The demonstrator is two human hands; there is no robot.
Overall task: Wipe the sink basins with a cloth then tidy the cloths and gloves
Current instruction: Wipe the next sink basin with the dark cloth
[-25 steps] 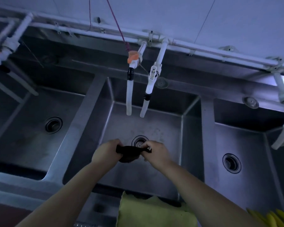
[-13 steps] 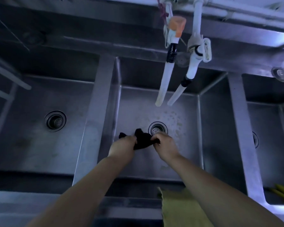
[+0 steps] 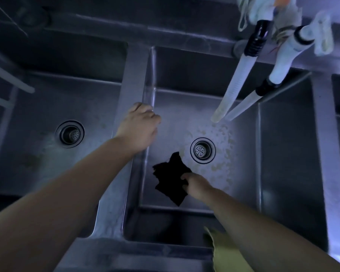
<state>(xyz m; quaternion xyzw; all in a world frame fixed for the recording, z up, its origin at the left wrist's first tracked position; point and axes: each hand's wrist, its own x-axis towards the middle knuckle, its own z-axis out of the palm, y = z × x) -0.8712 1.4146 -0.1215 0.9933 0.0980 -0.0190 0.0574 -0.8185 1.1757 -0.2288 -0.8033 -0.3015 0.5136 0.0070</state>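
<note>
The right hand (image 3: pixel 197 185) pinches a black cloth (image 3: pixel 171 179) low in the middle sink basin (image 3: pixel 241 173), just left of and below its round drain strainer (image 3: pixel 202 150). The left hand (image 3: pixel 139 128) rests on the steel divider (image 3: pixel 133 75) left of that drain, fingers curled over its edge and gripping nothing else. A yellow cloth (image 3: pixel 227 256) drapes the basin's front rim below the drain.

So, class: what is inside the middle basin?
The middle basin holds a drain, pale specks around it, and a black cloth gripped by the right hand. The floor under the cloth is hidden.
</note>
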